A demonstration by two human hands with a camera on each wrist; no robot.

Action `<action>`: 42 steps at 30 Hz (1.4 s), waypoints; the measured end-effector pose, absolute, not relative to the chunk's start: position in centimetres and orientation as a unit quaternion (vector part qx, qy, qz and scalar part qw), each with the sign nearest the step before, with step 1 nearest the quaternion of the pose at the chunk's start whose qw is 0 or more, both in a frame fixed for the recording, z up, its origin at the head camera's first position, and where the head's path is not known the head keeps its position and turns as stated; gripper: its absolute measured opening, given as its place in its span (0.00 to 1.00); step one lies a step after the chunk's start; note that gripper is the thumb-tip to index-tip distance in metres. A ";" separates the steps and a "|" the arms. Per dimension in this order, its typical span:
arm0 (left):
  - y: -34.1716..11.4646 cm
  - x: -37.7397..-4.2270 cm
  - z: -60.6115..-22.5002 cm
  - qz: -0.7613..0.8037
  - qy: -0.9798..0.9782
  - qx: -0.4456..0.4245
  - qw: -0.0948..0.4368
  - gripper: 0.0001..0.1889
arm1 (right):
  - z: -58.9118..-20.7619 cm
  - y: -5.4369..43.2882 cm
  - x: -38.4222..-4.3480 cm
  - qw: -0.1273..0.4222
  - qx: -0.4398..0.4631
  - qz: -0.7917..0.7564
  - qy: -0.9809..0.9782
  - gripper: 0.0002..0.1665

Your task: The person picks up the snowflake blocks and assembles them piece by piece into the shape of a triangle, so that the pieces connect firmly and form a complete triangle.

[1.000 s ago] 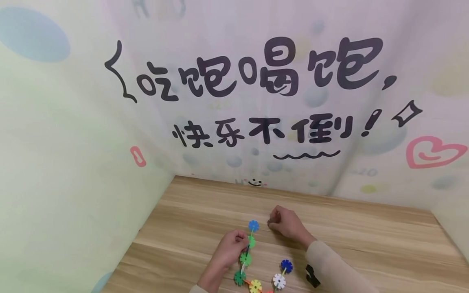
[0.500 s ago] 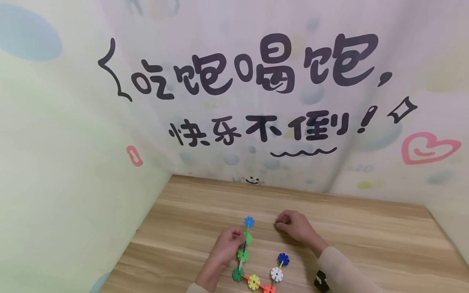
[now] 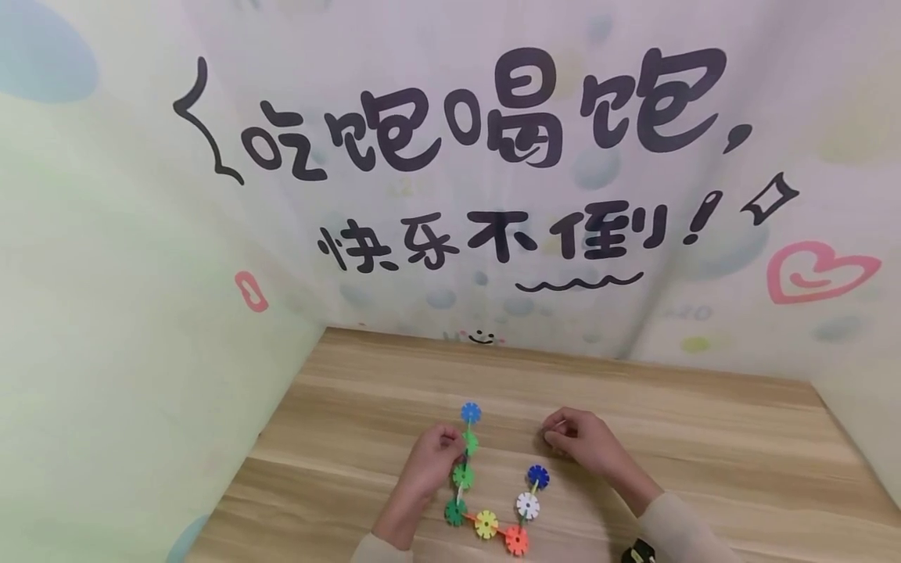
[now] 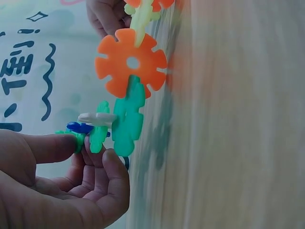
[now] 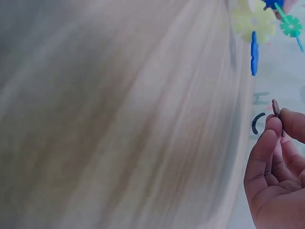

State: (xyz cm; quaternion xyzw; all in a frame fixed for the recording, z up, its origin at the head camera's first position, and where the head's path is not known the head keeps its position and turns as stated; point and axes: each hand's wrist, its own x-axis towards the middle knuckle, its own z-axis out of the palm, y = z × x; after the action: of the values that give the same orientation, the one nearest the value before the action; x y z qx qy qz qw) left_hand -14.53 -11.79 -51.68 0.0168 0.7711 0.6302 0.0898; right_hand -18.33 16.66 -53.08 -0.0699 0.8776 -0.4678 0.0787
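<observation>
A chain of notched plastic building discs runs in a U shape over the wooden table. Light blue [image 3: 471, 413] ends the left side; below it come two green discs and a dark green disc [image 3: 455, 512]. Yellow [image 3: 486, 525] and orange [image 3: 517, 540] discs form the bottom, with a white disc [image 3: 528, 507] and a dark blue disc [image 3: 538, 477] up the right side. My left hand [image 3: 431, 461] pinches a green disc [image 4: 79, 143] of the left side between thumb and fingers. Apart from the chain, my right hand [image 3: 586, 443] pinches a small brown disc [image 5: 275, 106], seen edge-on.
The wooden table [image 3: 718, 446] meets a printed wall curtain [image 3: 436, 313] at the back and a pale side wall [image 3: 141, 352] at the left. A black object [image 3: 639, 551] shows beside my right sleeve [image 3: 686, 528] at the front edge of the view.
My right hand, pinching the small disc, has moved right, away from the chain. My left hand keeps its hold on the chain. The head view has tilted down, showing more of the chain's bottom.
</observation>
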 end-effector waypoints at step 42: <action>-8.5 -13.8 -49.4 0.431 0.891 0.138 0.038 0.08 | -52.6 18.0 -15.2 0.115 -0.091 -0.544 0.826 0.07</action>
State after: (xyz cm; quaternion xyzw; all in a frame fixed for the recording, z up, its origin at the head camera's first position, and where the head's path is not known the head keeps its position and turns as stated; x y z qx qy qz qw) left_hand -13.75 -8.54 -49.44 0.1378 0.8907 0.4315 0.0381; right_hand -15.24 18.02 -52.57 -0.0914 0.8259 -0.5442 0.1152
